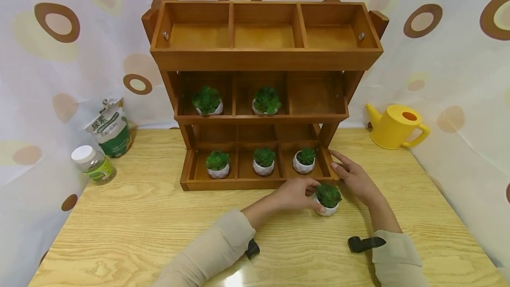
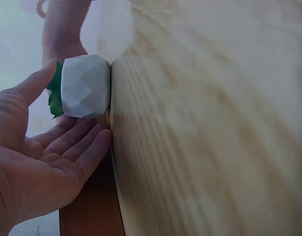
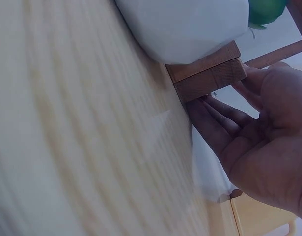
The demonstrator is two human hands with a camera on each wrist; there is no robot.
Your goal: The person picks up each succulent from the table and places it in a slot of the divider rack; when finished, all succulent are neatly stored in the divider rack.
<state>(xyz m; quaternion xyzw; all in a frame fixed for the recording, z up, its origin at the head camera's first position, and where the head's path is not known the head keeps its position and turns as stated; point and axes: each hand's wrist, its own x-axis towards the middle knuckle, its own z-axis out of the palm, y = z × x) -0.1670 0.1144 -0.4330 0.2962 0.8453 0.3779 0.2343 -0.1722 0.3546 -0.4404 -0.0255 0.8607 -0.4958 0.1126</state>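
Note:
My left hand (image 1: 296,196) has its thumb and fingers around a small succulent in a white faceted pot (image 1: 327,209). This pot stands on the table in front of the shelf's right corner; in the left wrist view, the thumb is by its green leaves (image 2: 55,101), with other fingers stretched behind the pot. At the lower right end of the brown wooden shelf (image 1: 263,61), my right hand (image 1: 354,180) holds the side of the bottom tray. Thumb and fingers lie on either side of the wooden corner (image 3: 209,78) in the right wrist view.
Three potted succulents (image 1: 218,169) sit in the bottom tray, one per compartment. Two more (image 1: 267,101) occupy the middle tray's left and centre compartments. A yellow watering can (image 1: 396,127) stands right; a white-lidded jar (image 1: 95,167) and a clipped green-and-white pouch (image 1: 113,134) stand left.

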